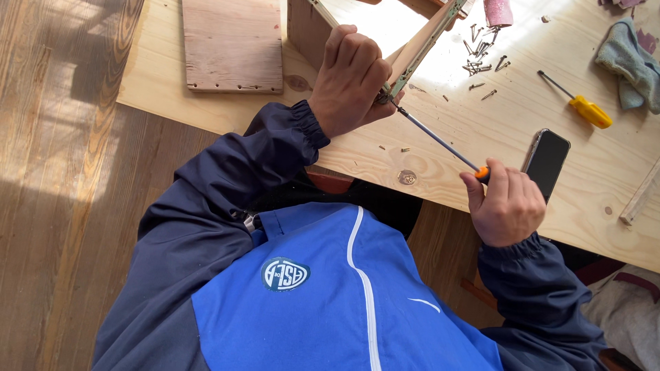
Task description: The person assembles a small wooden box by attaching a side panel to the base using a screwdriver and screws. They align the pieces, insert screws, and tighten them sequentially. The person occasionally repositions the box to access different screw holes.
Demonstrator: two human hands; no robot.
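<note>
Steadying the wooden frame on the table with my left hand closed around its corner; my right hand grips the screwdriver, tip at that corner.

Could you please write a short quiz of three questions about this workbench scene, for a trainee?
1. True or false: the right hand holds an orange-handled screwdriver.
2. What does the left hand steady? A) the wooden frame B) the phone C) the cloth
3. Fill in: a second screwdriver, lying unused on the table, has a ____ handle.

Key: 1 true; 2 A; 3 yellow. The loose screws lie beyond the frame.
</note>
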